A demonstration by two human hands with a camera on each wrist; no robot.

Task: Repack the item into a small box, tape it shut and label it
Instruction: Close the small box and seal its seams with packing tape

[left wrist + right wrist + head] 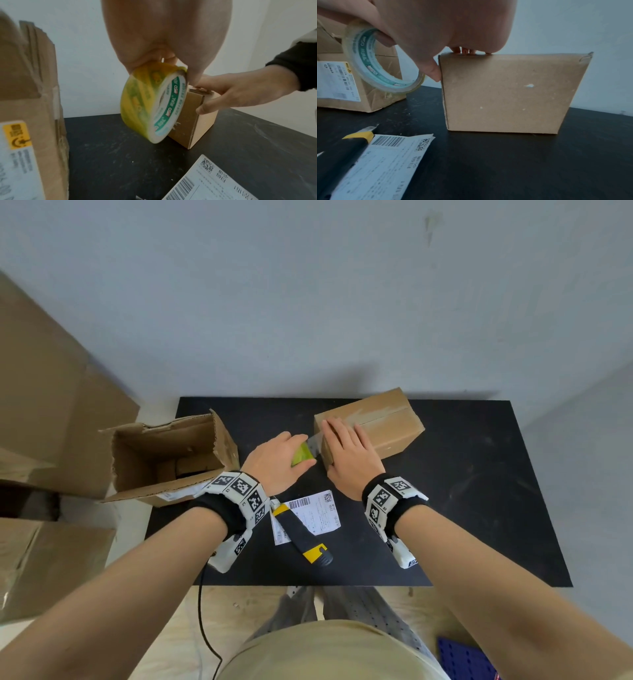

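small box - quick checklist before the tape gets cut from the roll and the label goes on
1. Small box flaps closed: ok, tape runs along the top seam.
2. Box steadied: ok, right hand lies flat on its near end, thumb on the end face.
3. Tape roll under control: ok, left hand grips it beside the box, a strip running from the roll to the box edge.
4. Strip pressed down the end face: cannot tell, the hands hide it.
5. Utility knife within reach: ok, on the table near the person.
6. Shipping label ready: ok, loose beside the knife, not yet on the box.
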